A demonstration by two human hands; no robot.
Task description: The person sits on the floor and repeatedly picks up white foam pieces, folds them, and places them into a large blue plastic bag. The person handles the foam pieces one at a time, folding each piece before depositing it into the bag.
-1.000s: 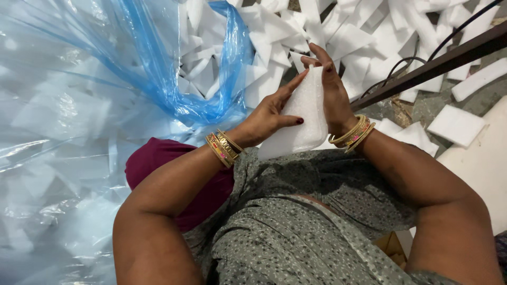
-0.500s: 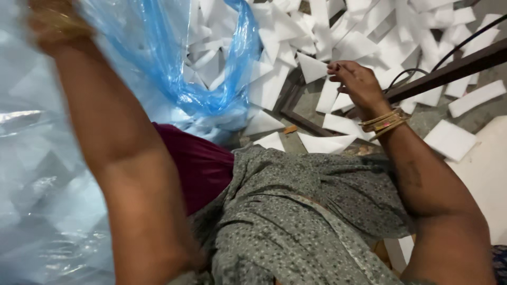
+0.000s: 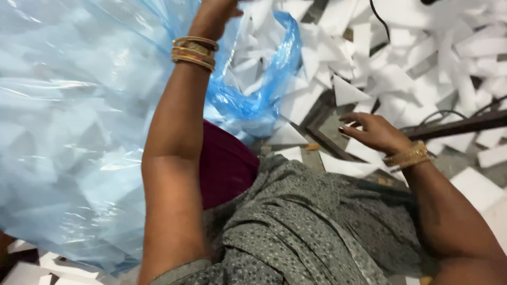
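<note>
Her left hand (image 3: 214,16) is raised high at the mouth of the big clear blue plastic bag (image 3: 79,121), its grip cut off by the frame, so I cannot tell its hold. Her right hand (image 3: 372,132) hovers spread and empty over the white triangular foam offcuts (image 3: 346,92) on the floor

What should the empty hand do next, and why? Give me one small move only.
Probably lower the right hand onto the white triangular offcut just ahead of its fingertips and pinch it. That hand hovers open and empty over the scattered white pieces, while the left hand is up at the mouth of the blue plastic bag, which already holds similar pieces.
</note>
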